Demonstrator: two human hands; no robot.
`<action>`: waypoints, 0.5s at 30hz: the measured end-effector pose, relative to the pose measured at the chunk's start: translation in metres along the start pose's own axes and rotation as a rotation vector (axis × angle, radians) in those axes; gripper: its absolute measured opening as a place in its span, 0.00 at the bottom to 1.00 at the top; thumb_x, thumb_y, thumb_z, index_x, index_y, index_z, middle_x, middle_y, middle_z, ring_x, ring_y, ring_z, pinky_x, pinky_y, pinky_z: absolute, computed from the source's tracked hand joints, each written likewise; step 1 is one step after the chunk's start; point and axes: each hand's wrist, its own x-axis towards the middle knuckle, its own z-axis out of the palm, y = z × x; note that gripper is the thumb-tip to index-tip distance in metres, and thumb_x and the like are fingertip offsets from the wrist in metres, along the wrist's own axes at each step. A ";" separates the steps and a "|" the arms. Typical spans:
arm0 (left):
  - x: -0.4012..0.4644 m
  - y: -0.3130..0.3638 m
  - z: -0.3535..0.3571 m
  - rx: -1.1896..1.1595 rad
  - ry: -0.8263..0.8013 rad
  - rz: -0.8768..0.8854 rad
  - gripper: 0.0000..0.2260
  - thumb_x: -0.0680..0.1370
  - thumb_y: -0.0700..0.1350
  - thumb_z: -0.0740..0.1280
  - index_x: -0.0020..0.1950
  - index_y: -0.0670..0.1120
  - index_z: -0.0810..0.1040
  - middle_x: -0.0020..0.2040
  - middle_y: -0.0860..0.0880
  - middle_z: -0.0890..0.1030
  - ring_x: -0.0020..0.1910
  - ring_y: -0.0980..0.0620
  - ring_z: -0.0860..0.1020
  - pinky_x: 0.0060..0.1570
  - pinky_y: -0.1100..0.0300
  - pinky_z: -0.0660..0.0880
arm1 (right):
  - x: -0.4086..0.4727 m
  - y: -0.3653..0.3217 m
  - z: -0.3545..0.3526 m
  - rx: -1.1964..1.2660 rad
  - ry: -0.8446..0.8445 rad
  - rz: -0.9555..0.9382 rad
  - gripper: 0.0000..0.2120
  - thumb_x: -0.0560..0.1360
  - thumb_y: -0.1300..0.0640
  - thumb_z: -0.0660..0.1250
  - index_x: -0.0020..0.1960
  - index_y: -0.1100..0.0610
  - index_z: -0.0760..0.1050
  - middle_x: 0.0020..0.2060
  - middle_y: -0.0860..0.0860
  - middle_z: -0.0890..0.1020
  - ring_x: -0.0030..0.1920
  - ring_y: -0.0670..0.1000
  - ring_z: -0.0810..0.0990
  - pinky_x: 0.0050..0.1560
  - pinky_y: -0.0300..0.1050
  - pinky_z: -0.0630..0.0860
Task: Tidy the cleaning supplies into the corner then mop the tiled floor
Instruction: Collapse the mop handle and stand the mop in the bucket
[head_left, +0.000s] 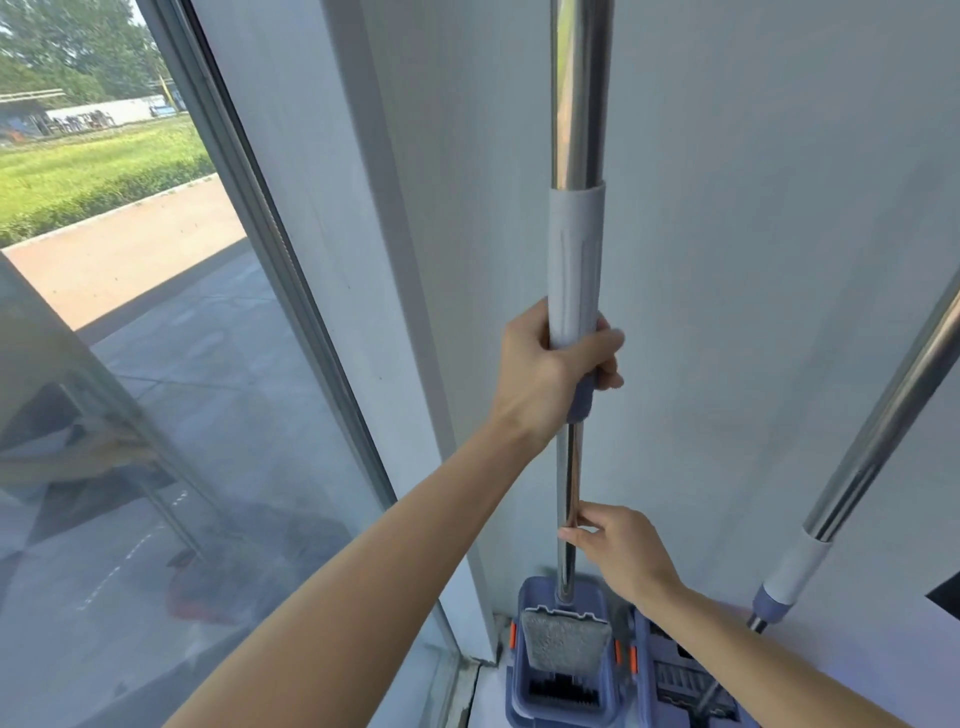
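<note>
A flat mop with a steel pole (580, 104) stands upright in the corner, its grey pad (563, 642) sitting in a blue mop bucket (558, 719). My left hand (550, 371) grips the pale grey sleeve of the pole at mid height. Lower down, my right hand (621, 551) pinches the thin part of the pole between thumb and fingers. A second mop pole (883, 452) leans at the right, its lower end going into a second blue bucket (675, 675) beside the first.
A white wall (753, 260) fills the right side and meets a white pillar (322, 234) at the corner. A large glass window (156, 415) runs along the left, with pavement and grass outside. A strip of pale floor (485, 696) shows by the buckets.
</note>
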 end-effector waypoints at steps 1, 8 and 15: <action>0.003 0.007 0.001 -0.006 0.015 0.024 0.07 0.71 0.34 0.70 0.38 0.39 0.73 0.30 0.42 0.74 0.26 0.46 0.74 0.30 0.59 0.75 | -0.001 0.009 0.005 0.012 -0.009 0.036 0.07 0.75 0.57 0.69 0.49 0.46 0.82 0.45 0.37 0.83 0.46 0.40 0.80 0.44 0.25 0.71; 0.011 0.016 0.018 0.007 0.121 0.022 0.16 0.72 0.32 0.66 0.29 0.44 0.64 0.23 0.44 0.67 0.21 0.49 0.65 0.25 0.61 0.67 | -0.007 0.035 0.019 -0.066 -0.013 0.127 0.07 0.75 0.58 0.69 0.39 0.50 0.78 0.17 0.34 0.72 0.20 0.42 0.67 0.27 0.32 0.61; 0.011 0.015 0.021 -0.021 0.136 0.017 0.17 0.71 0.29 0.63 0.28 0.44 0.62 0.23 0.46 0.65 0.21 0.50 0.63 0.24 0.64 0.64 | -0.007 0.023 0.015 -0.123 -0.075 0.130 0.13 0.75 0.56 0.67 0.35 0.44 0.71 0.27 0.35 0.78 0.33 0.38 0.78 0.31 0.27 0.68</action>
